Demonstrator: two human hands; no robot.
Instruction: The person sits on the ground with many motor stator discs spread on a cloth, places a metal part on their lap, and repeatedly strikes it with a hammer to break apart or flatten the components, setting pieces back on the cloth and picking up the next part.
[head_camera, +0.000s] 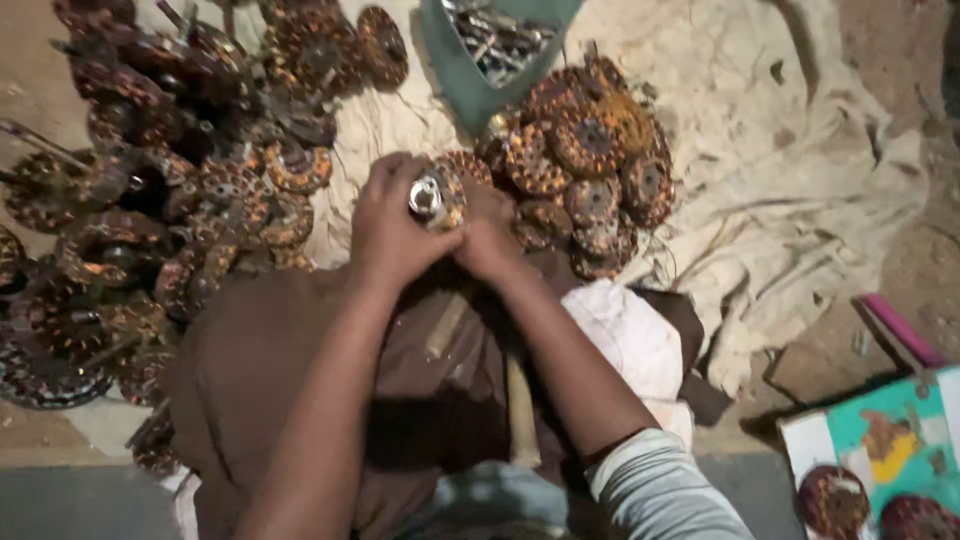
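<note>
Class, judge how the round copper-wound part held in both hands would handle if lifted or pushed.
The wound part looks metal and densely coiled, so probably stiff and heavy for its size. Being round, it might roll if stood on edge. Both hands grip it.

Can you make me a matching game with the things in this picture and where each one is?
Things:
1. round copper-wound part with a shiny metal centre
2. teal tray of small metal pieces
3. pink stick
4. colourful box

Places:
A. bottom right corner
B. on the ground at the right edge, just above the box
C. held between the left hand and the right hand
D. top middle, on the pale cloth

Pairs: 1-C, 2-D, 3-B, 4-A
</note>
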